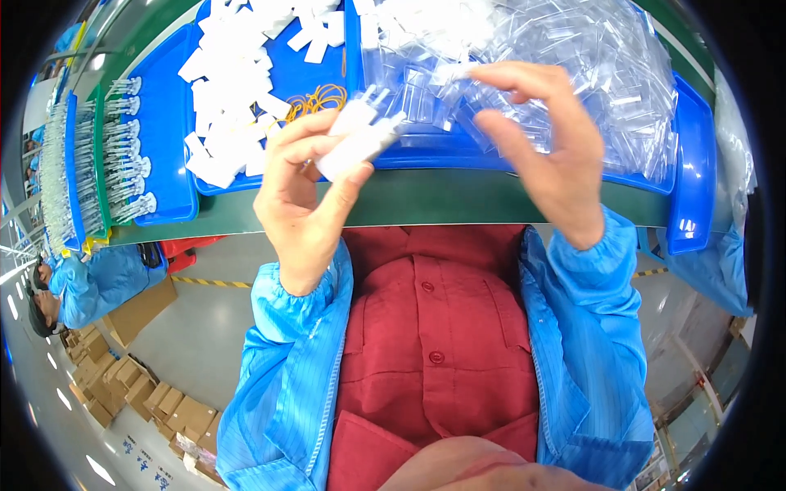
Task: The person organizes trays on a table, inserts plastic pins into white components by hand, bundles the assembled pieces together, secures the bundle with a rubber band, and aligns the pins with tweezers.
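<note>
While both hands pinch a white plug point(354, 137), blue trays point(168, 147) hold white parts point(233, 90).

Between the left hand point(307, 192), closed round a small white plastic plug adapter point(356, 135), and the raised right hand point(540, 147), whose fingers are spread, lies an open gap above the dark green table edge point(458, 204). Beyond the grip, a blue plastic tray heaped with clear plastic bags point(557, 57) blocks the way forward on the right. Just behind and left of the grip, a blue tray of loose white adapters point(237, 90) and orange rubber bands point(319, 100) fills the surface. Below the grip, toward the body, the air is free.
</note>
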Tool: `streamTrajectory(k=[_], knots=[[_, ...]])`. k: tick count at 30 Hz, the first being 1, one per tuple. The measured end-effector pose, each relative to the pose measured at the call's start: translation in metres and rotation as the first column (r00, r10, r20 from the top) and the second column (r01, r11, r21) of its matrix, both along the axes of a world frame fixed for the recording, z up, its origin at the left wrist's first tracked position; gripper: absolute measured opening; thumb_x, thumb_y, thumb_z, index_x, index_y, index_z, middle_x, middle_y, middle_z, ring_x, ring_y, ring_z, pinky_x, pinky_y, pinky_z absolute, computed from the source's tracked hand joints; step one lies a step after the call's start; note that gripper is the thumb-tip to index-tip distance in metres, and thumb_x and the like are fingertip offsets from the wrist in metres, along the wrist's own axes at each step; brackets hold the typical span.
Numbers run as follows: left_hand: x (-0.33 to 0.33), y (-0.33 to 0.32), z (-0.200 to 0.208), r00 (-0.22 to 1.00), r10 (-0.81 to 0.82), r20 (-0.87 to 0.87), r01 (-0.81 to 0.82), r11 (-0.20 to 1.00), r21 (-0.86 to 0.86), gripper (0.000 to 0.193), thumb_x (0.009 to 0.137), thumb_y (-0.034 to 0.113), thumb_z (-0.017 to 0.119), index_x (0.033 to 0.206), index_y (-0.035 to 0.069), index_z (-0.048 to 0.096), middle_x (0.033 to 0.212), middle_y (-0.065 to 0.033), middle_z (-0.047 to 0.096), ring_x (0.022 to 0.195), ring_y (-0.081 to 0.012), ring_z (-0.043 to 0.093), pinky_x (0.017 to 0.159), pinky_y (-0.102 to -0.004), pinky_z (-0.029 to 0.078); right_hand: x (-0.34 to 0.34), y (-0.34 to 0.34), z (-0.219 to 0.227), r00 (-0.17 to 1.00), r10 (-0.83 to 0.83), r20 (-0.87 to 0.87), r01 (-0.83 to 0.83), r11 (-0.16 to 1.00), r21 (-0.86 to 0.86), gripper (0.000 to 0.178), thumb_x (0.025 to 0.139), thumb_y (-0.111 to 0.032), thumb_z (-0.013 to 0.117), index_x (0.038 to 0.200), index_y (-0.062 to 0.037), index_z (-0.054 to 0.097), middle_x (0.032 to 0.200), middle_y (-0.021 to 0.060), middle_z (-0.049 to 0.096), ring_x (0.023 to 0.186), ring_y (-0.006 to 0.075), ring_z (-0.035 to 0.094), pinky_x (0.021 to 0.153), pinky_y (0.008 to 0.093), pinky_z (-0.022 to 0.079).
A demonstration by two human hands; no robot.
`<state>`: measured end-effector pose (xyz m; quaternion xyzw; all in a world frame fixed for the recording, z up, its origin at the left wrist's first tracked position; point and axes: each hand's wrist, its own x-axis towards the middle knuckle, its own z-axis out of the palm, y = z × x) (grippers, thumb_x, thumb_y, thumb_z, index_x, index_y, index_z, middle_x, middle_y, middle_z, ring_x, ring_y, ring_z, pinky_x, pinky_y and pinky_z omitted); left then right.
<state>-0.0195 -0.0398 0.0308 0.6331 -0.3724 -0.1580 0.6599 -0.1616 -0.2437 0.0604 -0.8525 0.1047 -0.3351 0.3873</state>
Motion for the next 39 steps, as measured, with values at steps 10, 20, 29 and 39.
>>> streamTrajectory(k=[10, 20, 29, 39], knots=[[-0.008, -0.002, -0.009, 0.997, 0.02, -0.072, -0.02, 1.0, -0.002, 0.033, 0.083, -0.007, 0.072, 0.111, 0.0, 0.057, 0.13, -0.0147, 0.051, 0.119, -0.0239, 0.057, 0.1, -0.0371, 0.05, -0.006, 0.01, -0.011, 0.938, -0.175, -0.301, -0.049, 0.79, -0.612, 0.022, 0.071, -0.016, 0.076, 0.089, -0.0115, 0.063, 0.08, 0.0001, 0.058, 0.081, 0.019, 0.055, 0.071, 0.0339, 0.04], [-0.016, -0.007, -0.012, 0.999, 0.035, 0.002, -0.035, 0.998, 0.047, 0.04, 0.078, -0.004, 0.078, 0.113, 0.001, 0.061, 0.131, -0.0138, 0.051, 0.117, -0.0249, 0.059, 0.095, -0.0357, 0.055, 0.004, 0.011, -0.014, 0.926, -0.257, -0.275, -0.024, 0.687, -0.726, 0.007, 0.075, -0.011, 0.064, 0.082, -0.0122, 0.062, 0.075, 0.0003, 0.057, 0.079, 0.0173, 0.056, 0.071, 0.0328, 0.041], [-0.014, -0.007, -0.015, 0.995, 0.069, 0.067, -0.074, 0.995, 0.067, 0.038, 0.079, -0.003, 0.078, 0.113, 0.001, 0.061, 0.129, -0.0134, 0.052, 0.116, -0.0243, 0.06, 0.094, -0.0349, 0.054, 0.007, 0.012, -0.016, 0.898, -0.101, -0.429, -0.189, 0.79, -0.583, 0.014, 0.073, -0.008, 0.07, 0.085, -0.0085, 0.063, 0.08, 0.0032, 0.06, 0.083, 0.0201, 0.057, 0.074, 0.0334, 0.042], [-0.012, -0.008, -0.018, 0.997, 0.069, -0.035, -0.068, 0.997, 0.046, 0.037, 0.081, -0.003, 0.076, 0.114, 0.002, 0.06, 0.129, -0.0125, 0.051, 0.117, -0.0226, 0.058, 0.094, -0.0334, 0.054, 0.011, 0.011, -0.012, 0.877, 0.196, -0.438, -0.345, 0.893, -0.29, 0.018, 0.079, -0.009, 0.072, 0.097, -0.0089, 0.067, 0.095, 0.0049, 0.064, 0.092, 0.0229, 0.059, 0.077, 0.035, 0.043]])
